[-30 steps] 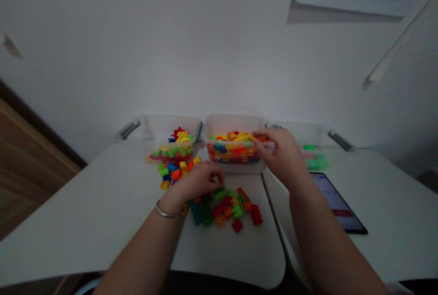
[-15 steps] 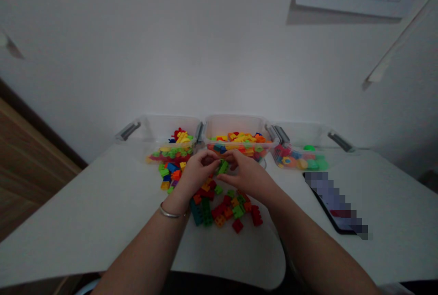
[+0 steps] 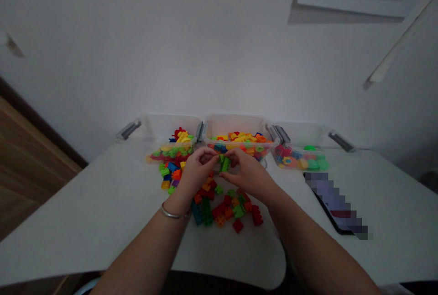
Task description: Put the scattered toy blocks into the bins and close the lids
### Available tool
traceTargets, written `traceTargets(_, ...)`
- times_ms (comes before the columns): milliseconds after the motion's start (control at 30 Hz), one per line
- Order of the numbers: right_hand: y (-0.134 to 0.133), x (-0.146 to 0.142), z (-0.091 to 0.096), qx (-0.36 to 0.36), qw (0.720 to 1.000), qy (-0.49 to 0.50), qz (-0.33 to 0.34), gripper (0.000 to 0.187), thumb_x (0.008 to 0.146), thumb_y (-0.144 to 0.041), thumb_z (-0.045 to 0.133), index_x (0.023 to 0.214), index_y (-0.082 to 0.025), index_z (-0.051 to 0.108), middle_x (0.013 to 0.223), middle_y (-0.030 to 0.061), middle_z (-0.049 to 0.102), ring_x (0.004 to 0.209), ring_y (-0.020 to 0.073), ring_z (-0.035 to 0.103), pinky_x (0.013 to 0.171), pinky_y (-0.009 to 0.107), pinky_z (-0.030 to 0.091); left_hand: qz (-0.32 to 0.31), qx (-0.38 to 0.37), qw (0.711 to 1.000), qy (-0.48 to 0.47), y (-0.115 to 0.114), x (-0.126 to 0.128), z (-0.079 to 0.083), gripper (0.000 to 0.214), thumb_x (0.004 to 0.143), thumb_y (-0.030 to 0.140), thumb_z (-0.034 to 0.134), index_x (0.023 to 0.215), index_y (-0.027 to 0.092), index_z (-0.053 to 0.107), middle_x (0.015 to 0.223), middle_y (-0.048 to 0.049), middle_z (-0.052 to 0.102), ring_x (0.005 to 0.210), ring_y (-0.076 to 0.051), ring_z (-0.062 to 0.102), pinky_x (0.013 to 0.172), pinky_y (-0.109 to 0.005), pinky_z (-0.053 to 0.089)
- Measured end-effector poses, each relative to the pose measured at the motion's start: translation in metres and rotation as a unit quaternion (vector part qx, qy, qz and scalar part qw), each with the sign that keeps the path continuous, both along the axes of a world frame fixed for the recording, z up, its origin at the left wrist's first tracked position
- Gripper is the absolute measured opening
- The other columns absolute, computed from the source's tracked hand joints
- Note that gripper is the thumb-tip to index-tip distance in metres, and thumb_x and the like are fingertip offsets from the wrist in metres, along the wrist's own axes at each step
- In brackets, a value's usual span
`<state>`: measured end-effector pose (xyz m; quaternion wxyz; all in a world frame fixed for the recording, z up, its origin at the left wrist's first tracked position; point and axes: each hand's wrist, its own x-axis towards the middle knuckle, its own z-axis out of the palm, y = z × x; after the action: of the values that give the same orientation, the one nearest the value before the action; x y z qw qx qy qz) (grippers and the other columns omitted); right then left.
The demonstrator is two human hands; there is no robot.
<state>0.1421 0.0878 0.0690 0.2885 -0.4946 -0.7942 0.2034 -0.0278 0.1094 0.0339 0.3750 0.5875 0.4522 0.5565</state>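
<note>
Between my two hands, a light green building block (image 3: 224, 163) is held above the table. My left hand (image 3: 199, 167) pinches its left side with thumb and fingers. From the right, my right hand (image 3: 244, 169) closes its fingers on the same block, with the thumb lower down. Beneath and in front of the hands lie loose building blocks (image 3: 219, 210) in red, green and orange. More mixed blocks (image 3: 169, 176) are heaped by my left hand and partly hidden behind it.
Three clear plastic boxes stand along the wall: the left box (image 3: 153, 126) and middle box (image 3: 236, 123) hold blocks, the right box (image 3: 301, 133) rounder coloured pieces. A phone (image 3: 335, 206) lies on the white table (image 3: 85, 222) at the right.
The green block has turned slightly and shows more between my fingers. Both hands have hardly moved, and the loose blocks lie as before.
</note>
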Motion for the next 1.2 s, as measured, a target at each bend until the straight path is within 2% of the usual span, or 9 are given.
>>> traceTargets(100,0.0,0.008,0.009,0.01,1.0,0.023,0.012,0.039,0.077,-0.029,0.07,0.113,-0.02,0.058,0.106,0.0075,0.069,0.093,0.0198,0.065,0.081,0.034,0.051,0.009,-0.005,0.999,-0.03,-0.002,-0.002,0.003,0.021,0.07,0.035,0.068,0.077,0.019,0.057,0.07,0.0015,0.062,0.067,-0.013,0.061,0.062,-0.025,0.049)
traceTargets(200,0.004,0.024,0.02,0.06,0.997,0.045,0.001,0.039,0.078,-0.029,0.068,0.115,-0.021,0.06,0.107,0.008,0.069,0.091,0.02,0.065,0.079,0.034,0.052,0.011,-0.008,0.998,-0.058,-0.003,-0.003,0.006,0.023,0.07,0.037,0.069,0.077,0.019,0.056,0.07,0.0023,0.061,0.066,-0.012,0.059,0.063,-0.025,0.049)
traceTargets(367,0.019,0.057,0.028,0.174,0.975,0.074,-0.116,0.044,0.079,-0.036,0.063,0.12,-0.021,0.061,0.105,0.0098,0.068,0.085,0.0223,0.063,0.074,0.037,0.051,0.007,-0.008,0.996,-0.084,-0.003,-0.003,0.004,0.025,0.069,0.037,0.071,0.077,0.019,0.056,0.07,0.0022,0.06,0.066,-0.012,0.058,0.064,-0.025,0.049)
traceTargets(500,0.035,0.076,0.019,0.256,0.938,0.104,-0.211,0.047,0.08,-0.04,0.062,0.123,-0.02,0.057,0.105,0.0101,0.066,0.092,0.0245,0.061,0.079,0.04,0.049,0.004,-0.008,0.996,-0.088,-0.003,-0.003,0.003,0.024,0.069,0.036,0.071,0.077,0.019,0.056,0.07,0.0024,0.06,0.066,-0.012,0.058,0.064,-0.025,0.048)
traceTargets(600,0.046,0.082,0.01,0.296,0.915,0.112,-0.25,0.045,0.079,-0.04,0.062,0.118,-0.019,0.054,0.109,0.0117,0.065,0.095,0.0252,0.061,0.085,0.042,0.047,0.0,-0.013,0.995,-0.1,-0.003,-0.003,0.004,0.025,0.067,0.035,0.072,0.076,0.018,0.057,0.069,0.0032,0.059,0.064,-0.01,0.056,0.063,-0.023,0.046)
traceTargets(700,0.054,0.085,0.001,0.296,0.917,0.075,-0.255,0.04,0.08,-0.039,0.06,0.114,-0.018,0.057,0.107,0.013,0.066,0.098,0.0279,0.059,0.089,0.045,0.044,-0.003,-0.014,0.995,-0.104,-0.003,-0.002,0.004,0.025,0.066,0.035,0.073,0.076,0.018,0.057,0.067,0.0035,0.058,0.063,-0.01,0.055,0.061,-0.022,0.044)
traceTargets(933,0.062,0.085,-0.006,0.234,0.938,-0.03,-0.253,0.031,0.085,-0.033,0.053,0.108,-0.019,0.069,0.103,0.0125,0.071,0.101,0.0316,0.058,0.091,0.047,0.042,-0.021,-0.016,0.993,-0.117,-0.002,0.0,0.004,0.024,0.065,0.032,0.074,0.074,0.017,0.057,0.065,0.0045,0.057,0.06,-0.009,0.052,0.058,-0.021,0.041)
traceTargets(1100,0.059,0.084,-0.005,0.245,0.938,-0.07,-0.233,0.032,0.089,-0.031,0.047,0.099,-0.022,0.075,0.101,0.0097,0.074,0.099,0.0308,0.06,0.089,0.047,0.043,-0.029,-0.034,0.991,-0.125,-0.002,0.001,0.004,0.026,0.062,0.032,0.075,0.073,0.017,0.058,0.064,0.0046,0.057,0.06,-0.009,0.051,0.057,-0.021,0.039)
traceTargets(1200,0.056,0.082,-0.003,0.255,0.936,-0.074,-0.233,0.032,0.088,-0.029,0.049,0.105,-0.02,0.073,0.105,0.0102,0.074,0.099,0.0305,0.062,0.089,0.047,0.044,-0.028,-0.043,0.991,-0.122,-0.002,0.001,0.004,0.027,0.061,0.032,0.076,0.073,0.017,0.058,0.065,0.0041,0.057,0.06,-0.009,0.051,0.057,-0.021,0.038)
